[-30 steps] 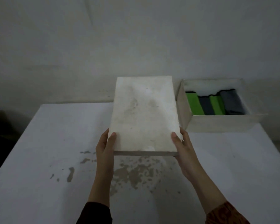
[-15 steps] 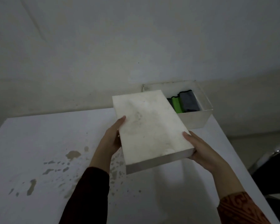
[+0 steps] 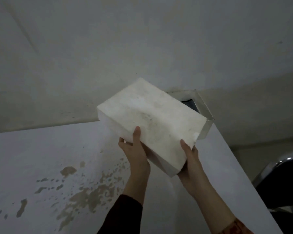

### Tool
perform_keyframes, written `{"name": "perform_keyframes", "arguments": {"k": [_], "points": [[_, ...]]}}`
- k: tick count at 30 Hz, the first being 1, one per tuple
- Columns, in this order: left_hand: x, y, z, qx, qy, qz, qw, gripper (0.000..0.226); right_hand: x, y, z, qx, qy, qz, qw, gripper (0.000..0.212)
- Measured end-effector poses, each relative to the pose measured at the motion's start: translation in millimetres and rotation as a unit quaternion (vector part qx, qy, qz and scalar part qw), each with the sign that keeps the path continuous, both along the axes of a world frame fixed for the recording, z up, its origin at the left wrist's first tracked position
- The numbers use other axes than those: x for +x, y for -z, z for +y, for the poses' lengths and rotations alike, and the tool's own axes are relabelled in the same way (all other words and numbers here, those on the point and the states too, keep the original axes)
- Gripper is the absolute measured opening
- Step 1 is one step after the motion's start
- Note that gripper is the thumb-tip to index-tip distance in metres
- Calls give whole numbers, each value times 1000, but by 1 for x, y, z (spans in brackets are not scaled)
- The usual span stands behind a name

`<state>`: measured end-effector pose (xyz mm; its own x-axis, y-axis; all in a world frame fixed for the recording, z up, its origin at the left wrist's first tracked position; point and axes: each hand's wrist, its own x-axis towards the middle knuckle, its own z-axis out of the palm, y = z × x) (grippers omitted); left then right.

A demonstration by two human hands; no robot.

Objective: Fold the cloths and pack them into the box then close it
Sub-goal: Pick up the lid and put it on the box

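Note:
A white box lid [image 3: 152,122] is held in the air, tilted, above the table. My left hand [image 3: 135,149] grips its near left edge, thumb on top. My right hand [image 3: 189,159] holds the near right corner from below. Behind the lid, at the table's far right corner, stands the open white box [image 3: 204,107]. The lid hides most of it. Only a bit of dark folded cloth [image 3: 190,105] shows inside; the other cloths are hidden.
The white table [image 3: 41,157] has brown patches of worn paint on its near left part. Its right edge runs close to the box. A dark chair [image 3: 284,179] stands beyond that edge at the right. A pale wall rises behind the table.
Both hands have carried the lid to the right and up, turning it, so it now covers most of the box. The view has swung with it and the green cloths have gone out of sight.

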<state>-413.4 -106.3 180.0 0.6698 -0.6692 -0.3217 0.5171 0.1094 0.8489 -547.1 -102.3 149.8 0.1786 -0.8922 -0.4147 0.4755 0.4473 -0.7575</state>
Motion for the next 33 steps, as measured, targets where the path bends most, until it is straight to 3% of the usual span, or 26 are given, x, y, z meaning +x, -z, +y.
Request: {"name": "perform_keyframes", "arguments": {"k": [5,8,11,15,17,22,27,33], "points": [[-9,-3,-5,11,33,-30,999,56,-20,0,-20,-44,38,37,998,67],[20,3,-16,-3,54,27,998,49,-46,-8,-44,-63,37,51,996,56],[59,8,-26,-23,124,24,992,48,-72,-26,-73,-95,13,82,992,77],[81,1,-51,17,290,-72,954,42,-93,-43,-118,-77,-49,145,985,35],[77,-1,-66,55,330,-138,932,42,-97,-48,-142,-67,-85,175,979,29],[67,10,-107,30,305,-190,933,44,-92,-55,-201,-94,-149,252,952,38],[52,15,-147,45,305,-244,920,47,-90,-38,-248,-138,-107,396,902,42],[37,28,-164,65,253,-257,930,49,-91,-21,-270,-160,-107,472,860,41]]}}
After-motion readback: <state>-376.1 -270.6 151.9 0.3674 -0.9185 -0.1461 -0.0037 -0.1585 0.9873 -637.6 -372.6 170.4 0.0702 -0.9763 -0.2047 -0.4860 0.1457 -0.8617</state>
